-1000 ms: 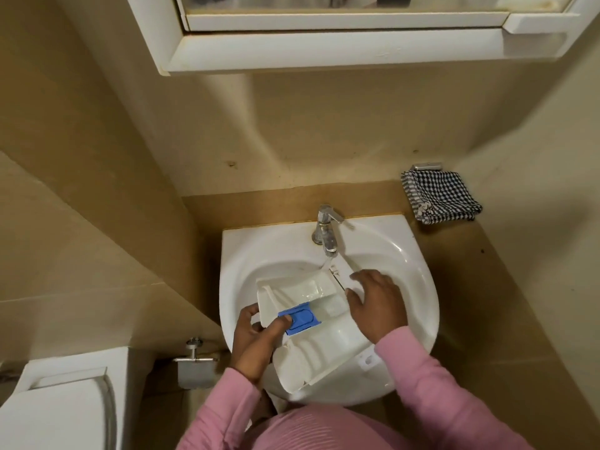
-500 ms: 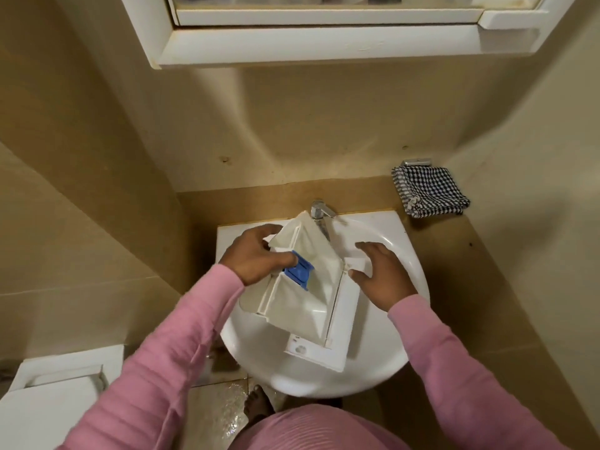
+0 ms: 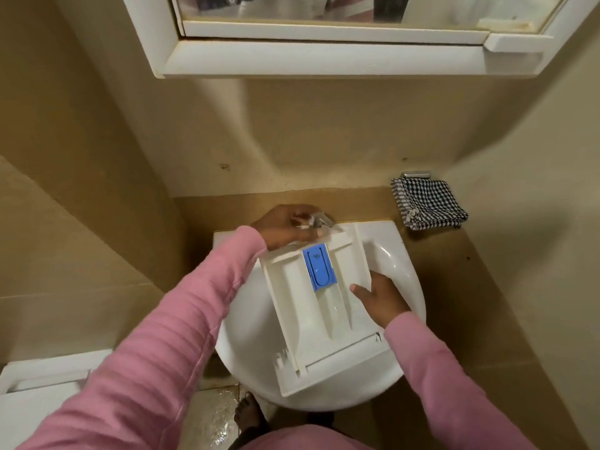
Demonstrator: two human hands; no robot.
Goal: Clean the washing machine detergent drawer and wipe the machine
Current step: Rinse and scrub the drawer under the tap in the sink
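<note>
One drawer [image 3: 300, 306] over sink [image 3: 394, 254] | right hand [image 3: 381, 300] grips its right edge | left hand [image 3: 287, 227] grips tap [image 3: 324, 221]

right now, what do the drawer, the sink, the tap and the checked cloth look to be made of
The detergent drawer: white moulded plastic, semi-matt, with thin ribs and walls; its blue insert likely plastic too. The sink: glazed ceramic, by its glossy highlights. The tap: shiny metal, probably chromed. The checked cloth: soft woven fabric, folded and matt.

Outstretched left hand [image 3: 285, 227], fingers curled on the tap [image 3: 326, 220]; lower right hand [image 3: 381, 298], thumb over the drawer [image 3: 302, 306] edge.
</note>
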